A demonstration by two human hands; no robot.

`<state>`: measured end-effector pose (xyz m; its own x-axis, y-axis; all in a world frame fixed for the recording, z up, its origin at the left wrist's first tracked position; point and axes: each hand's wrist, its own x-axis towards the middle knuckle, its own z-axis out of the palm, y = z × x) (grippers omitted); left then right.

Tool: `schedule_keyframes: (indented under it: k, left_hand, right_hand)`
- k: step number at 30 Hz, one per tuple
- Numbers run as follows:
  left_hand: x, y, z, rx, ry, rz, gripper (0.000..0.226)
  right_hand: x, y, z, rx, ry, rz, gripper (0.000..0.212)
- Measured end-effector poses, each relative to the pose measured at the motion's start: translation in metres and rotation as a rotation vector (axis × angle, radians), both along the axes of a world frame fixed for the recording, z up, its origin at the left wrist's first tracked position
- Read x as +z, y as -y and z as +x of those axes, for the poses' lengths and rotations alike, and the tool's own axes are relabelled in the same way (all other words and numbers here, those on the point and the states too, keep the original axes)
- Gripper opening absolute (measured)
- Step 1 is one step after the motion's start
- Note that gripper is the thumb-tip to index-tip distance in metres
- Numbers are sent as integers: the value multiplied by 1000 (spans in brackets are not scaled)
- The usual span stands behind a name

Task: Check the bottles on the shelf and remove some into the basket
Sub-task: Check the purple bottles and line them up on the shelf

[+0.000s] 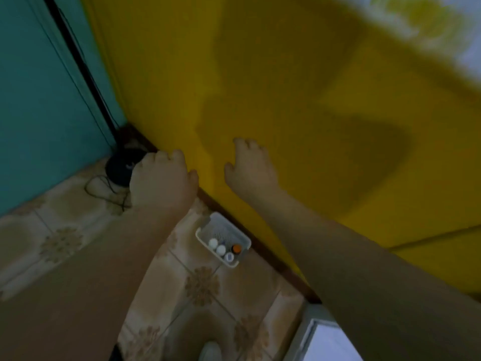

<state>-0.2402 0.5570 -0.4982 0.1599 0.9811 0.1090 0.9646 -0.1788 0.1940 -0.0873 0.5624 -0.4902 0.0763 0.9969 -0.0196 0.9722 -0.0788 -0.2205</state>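
A white basket (205, 225) stands on the tiled floor against the yellow wall. Inside it are several bottles seen from above: two with white caps (217, 246), one with an orange cap (236, 248) and one with a pale grey cap (229, 256). My left hand (162, 181) hovers above the floor to the basket's upper left, fingers loosely curled, holding nothing. My right hand (250, 165) is raised in front of the yellow wall above the basket, fingers relaxed and empty. No shelf is in view. The frame is blurred.
A round dark device (119, 168) with a tangled cable (104, 191) lies in the corner by the teal door (39, 113). A brown skirting (273, 264) runs along the yellow wall (286, 87). A pale box edge (320, 340) shows at the bottom right.
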Motion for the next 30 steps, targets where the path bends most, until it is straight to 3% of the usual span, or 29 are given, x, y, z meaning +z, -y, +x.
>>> schedule_keyframes:
  k: [7, 16, 21, 24, 30]
  left_hand:
    - [216, 58, -38, -20, -79, 197, 39]
    - [383, 190, -16, -244, -89, 388, 39]
    - [455, 284, 40, -449, -24, 511, 50]
    - [496, 353, 83, -587, 70, 486, 52]
    - [550, 495, 168, -832, 215, 470, 54]
  right_hand:
    - [236, 79, -29, -11, 121, 305, 49]
    - [433, 249, -37, -121, 227, 604, 49]
    - [516, 365, -4, -283, 306, 711, 46]
    - [552, 441, 29, -440, 337, 728, 43]
    - [582, 615, 102, -753, 365, 628, 39]
